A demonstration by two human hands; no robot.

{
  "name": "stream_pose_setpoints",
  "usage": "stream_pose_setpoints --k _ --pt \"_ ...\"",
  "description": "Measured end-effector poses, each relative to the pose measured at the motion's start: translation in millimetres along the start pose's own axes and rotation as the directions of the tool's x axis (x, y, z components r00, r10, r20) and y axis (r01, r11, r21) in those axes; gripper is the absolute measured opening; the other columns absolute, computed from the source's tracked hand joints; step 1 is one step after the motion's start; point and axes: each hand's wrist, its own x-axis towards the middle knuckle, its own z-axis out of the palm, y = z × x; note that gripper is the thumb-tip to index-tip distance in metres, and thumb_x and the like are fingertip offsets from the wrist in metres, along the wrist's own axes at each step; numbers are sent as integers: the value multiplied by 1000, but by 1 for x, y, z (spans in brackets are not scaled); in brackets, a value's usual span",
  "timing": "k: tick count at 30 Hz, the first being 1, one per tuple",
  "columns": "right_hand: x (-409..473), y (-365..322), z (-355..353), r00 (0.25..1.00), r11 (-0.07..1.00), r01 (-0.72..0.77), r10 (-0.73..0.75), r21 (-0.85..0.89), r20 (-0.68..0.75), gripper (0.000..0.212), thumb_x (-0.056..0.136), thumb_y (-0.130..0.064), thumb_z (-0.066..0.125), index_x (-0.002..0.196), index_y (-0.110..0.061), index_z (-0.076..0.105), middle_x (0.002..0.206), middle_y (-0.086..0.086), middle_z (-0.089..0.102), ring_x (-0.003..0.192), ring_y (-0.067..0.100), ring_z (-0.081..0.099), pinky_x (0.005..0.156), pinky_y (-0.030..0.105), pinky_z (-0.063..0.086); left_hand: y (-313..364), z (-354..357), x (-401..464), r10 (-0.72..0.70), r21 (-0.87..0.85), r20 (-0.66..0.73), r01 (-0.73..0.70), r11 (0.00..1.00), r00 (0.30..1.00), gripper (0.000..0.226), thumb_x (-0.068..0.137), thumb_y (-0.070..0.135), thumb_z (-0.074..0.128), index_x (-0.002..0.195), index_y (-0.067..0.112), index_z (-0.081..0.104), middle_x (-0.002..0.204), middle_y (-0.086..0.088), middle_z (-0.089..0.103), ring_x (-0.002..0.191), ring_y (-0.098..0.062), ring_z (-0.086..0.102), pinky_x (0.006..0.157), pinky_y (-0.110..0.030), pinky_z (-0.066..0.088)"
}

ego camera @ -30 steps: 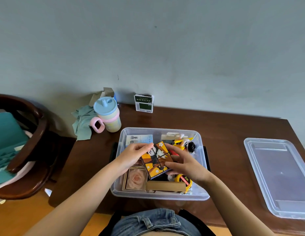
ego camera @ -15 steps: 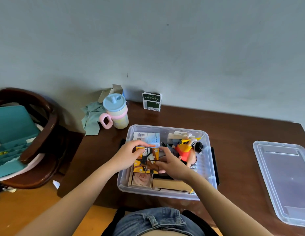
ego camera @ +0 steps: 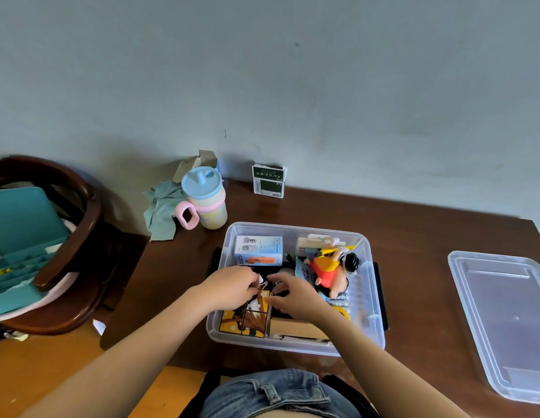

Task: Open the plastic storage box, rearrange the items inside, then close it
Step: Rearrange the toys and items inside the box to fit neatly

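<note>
Nearest us, both hands are down inside the open storage box (ego camera: pixel 374 300), which sits on the dark wooden table (ego camera: pixel 413 236) right in front of the person. The left hand (ego camera: pixel 229 289) curls over the top edge of the picture-block puzzle (ego camera: pixel 246 319), now lying in the box's near-left corner; the right hand (ego camera: pixel 295 297) hovers beside it with fingers bent, and whether it grips anything I cannot tell. That puzzle looks stiff and light, but made of separate cubes, I'd guess, so squeeze it from two opposite sides. Further in: a cartoon figurine (ego camera: pixel 330 271) and a small white carton (ego camera: pixel 258 250). The thin lid (ego camera: pixel 504 321) waits well off to the right, probably flexible, best lifted by its long edges. Beyond, a sippy cup (ego camera: pixel 206 200), a green cloth (ego camera: pixel 161 208), then the pale wall.
</note>
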Motion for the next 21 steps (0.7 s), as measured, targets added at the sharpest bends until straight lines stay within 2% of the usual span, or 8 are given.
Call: stream_pose_setpoints --k 4,7,11,14,15,17,19,21 --pt "-2 6 -1 994 998 52 -50 -21 94 38 94 -33 53 131 -24 54 128 -4 57 108 12 55 89 25 44 -2 -4 3 -25 -51 89 29 998 996 23 98 25 44 97 16 65 98 -2 63 81 -15 57 67 -27 43" --pt "-4 15 -4 993 985 -33 13 168 116 32 97 -24 47 127 -19 56 116 -2 61 99 13 60 92 32 51 0 -3 5 -22 -70 102 29 997 995 27 99 28 41 89 12 61 92 -7 62 74 -16 55 65 -29 42" --pt "-4 31 -9 991 976 -131 124 175 48 30 98 -18 43 122 -15 60 111 1 65 81 6 62 75 24 51 4 4 4 -15 -17 167 18 1000 986 27 101 35 37 114 19 55 90 3 60 77 -12 56 64 -26 43" --pt "-6 37 -13 987 970 -160 153 183 55 29 98 -19 42 121 -15 61 107 -2 63 77 4 60 60 15 43 4 -3 11 -23 -57 168 33 998 986 25 100 35 42 99 17 59 83 4 59 67 -7 53 56 -20 37" --pt "-6 38 -14 986 967 -163 153 194 64 30 98 -19 42 122 -15 60 105 -3 63 77 4 60 60 16 42 4 -5 13 -25 -92 127 37 995 992 26 99 33 43 90 15 60 77 6 57 60 -5 50 52 -17 34" --pt "-8 37 -18 989 967 -144 133 208 67 30 99 -19 42 123 -15 60 103 -3 64 77 5 60 63 18 44 6 -8 16 -35 -140 -68 25 990 997 26 98 29 46 84 13 59 76 11 51 55 -5 47 48 -16 31" --pt "-11 37 -22 993 969 -116 109 217 44 30 99 -18 41 122 -16 60 102 -3 66 77 5 61 69 23 48 8 -13 19 -40 -99 -318 8 995 947 14 96 24 49 95 17 61 95 12 50 79 -9 55 55 -18 36" --pt "-15 37 -25 994 964 -112 105 241 40 29 99 -18 42 121 -16 60 101 -2 66 74 4 60 71 25 49 7 -18 24 -46 -24 -428 40 999 903 22 95 21 50 116 19 57 116 7 52 106 -14 51 70 -24 44"
